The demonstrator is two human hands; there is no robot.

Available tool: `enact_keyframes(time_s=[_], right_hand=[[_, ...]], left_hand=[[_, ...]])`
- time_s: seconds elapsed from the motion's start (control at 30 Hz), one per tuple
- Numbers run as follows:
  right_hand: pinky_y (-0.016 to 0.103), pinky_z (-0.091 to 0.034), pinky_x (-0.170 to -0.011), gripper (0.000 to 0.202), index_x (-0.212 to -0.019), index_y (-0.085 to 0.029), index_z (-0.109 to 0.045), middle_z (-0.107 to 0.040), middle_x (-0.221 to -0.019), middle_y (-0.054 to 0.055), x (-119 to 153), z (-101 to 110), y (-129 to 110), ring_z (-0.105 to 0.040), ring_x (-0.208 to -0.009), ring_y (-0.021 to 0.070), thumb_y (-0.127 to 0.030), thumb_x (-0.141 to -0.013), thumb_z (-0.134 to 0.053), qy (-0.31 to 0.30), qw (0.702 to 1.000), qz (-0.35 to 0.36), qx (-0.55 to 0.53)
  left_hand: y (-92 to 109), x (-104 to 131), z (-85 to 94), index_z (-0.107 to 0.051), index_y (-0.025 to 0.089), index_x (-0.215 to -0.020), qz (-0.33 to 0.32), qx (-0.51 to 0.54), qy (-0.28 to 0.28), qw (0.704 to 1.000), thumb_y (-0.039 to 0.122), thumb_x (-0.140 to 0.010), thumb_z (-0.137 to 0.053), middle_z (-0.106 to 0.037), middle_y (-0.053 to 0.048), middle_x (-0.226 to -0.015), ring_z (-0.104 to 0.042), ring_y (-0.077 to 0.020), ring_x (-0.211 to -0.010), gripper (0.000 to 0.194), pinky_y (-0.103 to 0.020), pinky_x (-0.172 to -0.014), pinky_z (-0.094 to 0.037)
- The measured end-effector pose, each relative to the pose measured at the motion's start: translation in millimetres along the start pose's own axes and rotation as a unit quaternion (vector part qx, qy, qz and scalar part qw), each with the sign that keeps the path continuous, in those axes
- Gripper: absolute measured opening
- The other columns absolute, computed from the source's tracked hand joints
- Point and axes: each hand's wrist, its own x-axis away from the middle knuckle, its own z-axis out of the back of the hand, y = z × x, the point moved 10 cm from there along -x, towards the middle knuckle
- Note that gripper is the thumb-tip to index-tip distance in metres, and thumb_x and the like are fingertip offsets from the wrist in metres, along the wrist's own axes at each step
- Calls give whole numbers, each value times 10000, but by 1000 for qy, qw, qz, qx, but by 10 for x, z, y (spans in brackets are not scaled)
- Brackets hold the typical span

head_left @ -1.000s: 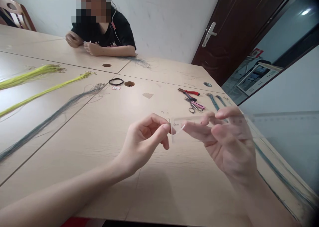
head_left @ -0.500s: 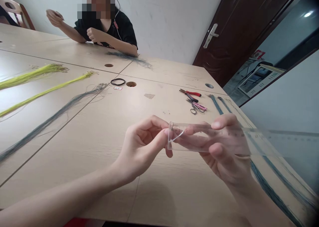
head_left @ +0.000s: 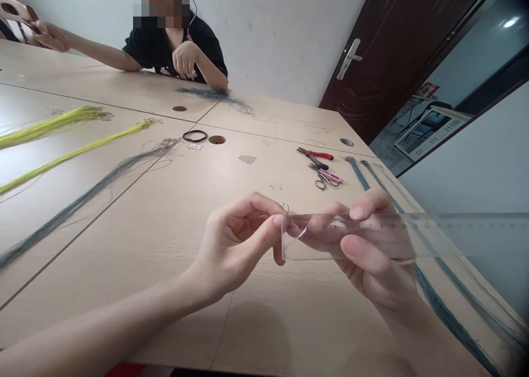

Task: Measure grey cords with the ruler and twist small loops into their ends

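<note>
In the middle of the head view, my right hand [head_left: 367,244] holds a clear plastic ruler [head_left: 438,236] between thumb and fingers, some of them showing through it. The ruler lies level and extends past the right edge of the frame. At the ruler's left end, my left hand [head_left: 243,239] is closed in a pinch. A small thin curved hook [head_left: 285,206] pokes up from those fingertips, just above the ruler's top edge. A short whitish streak shows at the ruler's left end; I cannot tell whether it is line or a mark.
Red-handled pliers [head_left: 322,156] and small scissors [head_left: 324,178] lie beyond my hands. Yellow [head_left: 78,162] and grey-blue line bundles [head_left: 95,189] stretch along the left, with teal bundles [head_left: 438,305] at the right. Across the table [head_left: 165,322] sits a person [head_left: 198,46]; a black band [head_left: 195,136] lies midway.
The ruler has shifted slightly downward at its left end, and the hook now shows above its edge. My hands stay nearly in place. The person opposite has stretched one arm out toward the left.
</note>
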Motion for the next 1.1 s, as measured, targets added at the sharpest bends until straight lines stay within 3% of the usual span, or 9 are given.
enact_keyframes(time_s=[1.1], right_hand=[[524,-518,-856,155,-930,-302,-477,-676,-984,-44,5,-7,7,-616,-1049,230,-158,-889,-518,-18,999,3,-29]], left_hand=[[19,10,-25,-582,176,-802,-7,17,-14,1000,137,-903,-526,-620,51,-740,-568,-42,-527,122,-211,-544,-497]])
